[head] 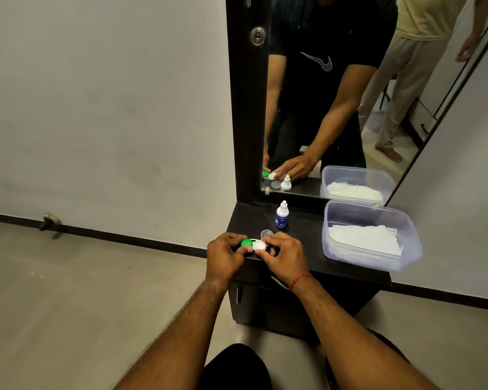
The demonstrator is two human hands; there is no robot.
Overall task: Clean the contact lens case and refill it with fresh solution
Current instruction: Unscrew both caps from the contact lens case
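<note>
The contact lens case [254, 244] is white with a green cap [246, 243] on its left well and a white cap on the right one. Both hands hold it just above the front left corner of the dark shelf [307, 250]. My left hand [226, 254] pinches the green-capped end. My right hand [282, 253] grips the white-capped end. A small white solution bottle [281, 215] with a blue label stands upright behind the case. A small clear round cap [266, 233] lies on the shelf between the bottle and my right hand.
A clear plastic tub [371, 235] of white tissues sits at the shelf's right. A mirror [335, 94] rises behind the shelf, reflecting me and a second person standing behind. A dark cabinet [293, 308] sits below. Wall and floor are at left.
</note>
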